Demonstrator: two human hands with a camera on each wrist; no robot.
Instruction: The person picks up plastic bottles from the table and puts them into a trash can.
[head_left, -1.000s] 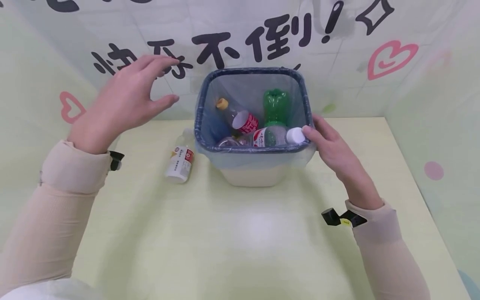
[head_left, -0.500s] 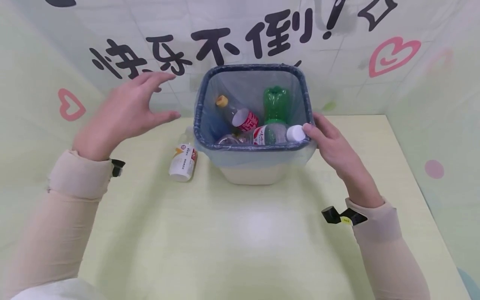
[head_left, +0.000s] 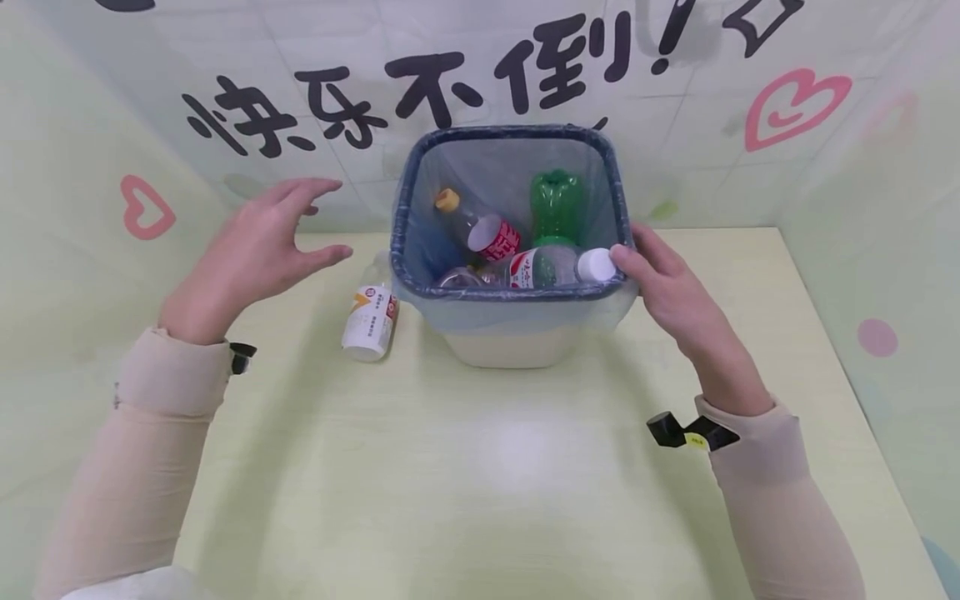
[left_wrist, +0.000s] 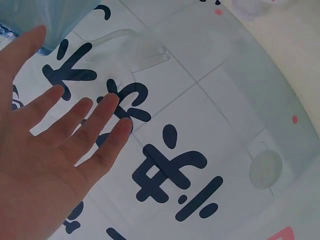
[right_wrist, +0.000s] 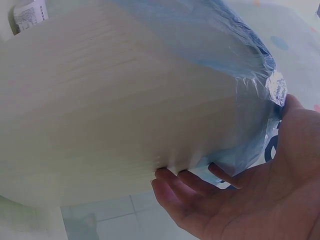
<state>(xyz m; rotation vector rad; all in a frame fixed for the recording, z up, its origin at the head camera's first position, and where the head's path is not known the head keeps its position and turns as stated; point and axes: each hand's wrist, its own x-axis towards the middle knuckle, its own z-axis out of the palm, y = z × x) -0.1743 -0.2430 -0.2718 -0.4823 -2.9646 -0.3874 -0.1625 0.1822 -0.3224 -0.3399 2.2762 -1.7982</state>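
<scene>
A cream trash bin (head_left: 510, 350) stands on the table, its dark rim lined with a translucent blue bag (head_left: 525, 313). My right hand (head_left: 678, 308) grips the bin's right side, thumb over the rim by a white-capped clear bottle (head_left: 551, 267). In the right wrist view its fingertips (right_wrist: 167, 187) touch the bin's outer wall. Also inside are a yellow-capped bottle (head_left: 495, 237) and a green bottle (head_left: 555, 204), bottom up. My left hand (head_left: 251, 254) is in the air left of the bin, fingers spread and holding nothing. Below and to its right lies a white-labelled bottle (head_left: 369, 321).
The pale table (head_left: 480, 483) extends in front of the bin. A white sheet with black characters (head_left: 435, 83) hangs behind it. Pale green side panels (head_left: 892, 275) enclose the table at left and right.
My left hand has come down and a little nearer to me, staying left of the bin. My right hand keeps its grip on the rim, and the bin has not visibly moved on the table.
</scene>
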